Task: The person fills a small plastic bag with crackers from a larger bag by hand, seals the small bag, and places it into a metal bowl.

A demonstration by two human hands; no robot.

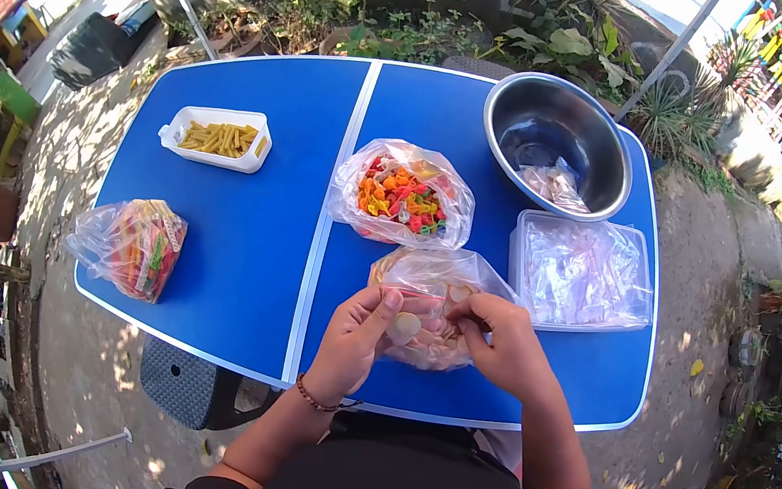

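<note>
My left hand [352, 335] is closed, with thumb and fingers pinching a small clear plastic bag [421, 302] that has a thin red line along its top. A pale round disc [405, 327] shows beside the fingertips. On the other side, my right hand [496, 341] has its fingers pinched together; what they hold is hidden. Another pale disc [458, 294] appears by those fingertips. Both hands are above a large open clear bag [430, 354] of pinkish and pale round pieces. Just beyond it stands an open clear bag of colourful shell-shaped pieces [403, 196].
A steel basin [500, 109] with small filled packets is at the back right. Before it sits a clear tub [573, 325] of plastic bags. To the left are a white container [212, 158] of yellowish sticks and a bag of red and orange strips [142, 253], on the blue table [217, 259].
</note>
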